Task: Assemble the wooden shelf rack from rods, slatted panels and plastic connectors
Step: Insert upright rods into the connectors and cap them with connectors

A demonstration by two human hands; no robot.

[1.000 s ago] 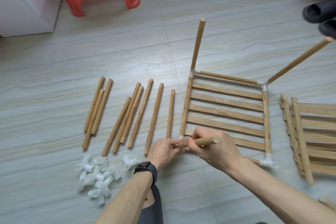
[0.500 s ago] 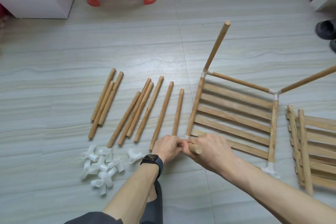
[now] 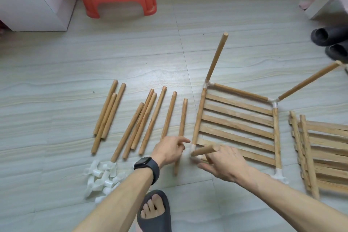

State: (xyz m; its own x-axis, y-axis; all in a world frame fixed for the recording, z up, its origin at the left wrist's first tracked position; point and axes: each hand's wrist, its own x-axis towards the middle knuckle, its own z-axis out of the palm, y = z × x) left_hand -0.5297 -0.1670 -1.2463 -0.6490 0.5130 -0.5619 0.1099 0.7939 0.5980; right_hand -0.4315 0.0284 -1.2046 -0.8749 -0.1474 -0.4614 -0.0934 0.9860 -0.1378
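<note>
The right hand (image 3: 224, 162) hangs over the slatted frame's (image 3: 237, 124) near-left corner, thumb and fingers spread, and a short rod (image 3: 204, 150) runs out from under it. I can't tell whether any finger actually pinches it. The rod's long axis lies almost crosswise, its visible end pointing left over the white corner connector (image 3: 194, 146). Just beside, the left hand (image 3: 169, 149) lies across a loose rod (image 3: 181, 118), fingers slack, forefinger stretched toward that corner. The frame lies flat with upright rods (image 3: 216, 56) at its far corners. To its left, spare rods (image 3: 148, 120) lie roughly parallel, pointing away from the person, beside heaped connectors (image 3: 101, 177). Stacked panels (image 3: 323, 149) sit to the right
</note>
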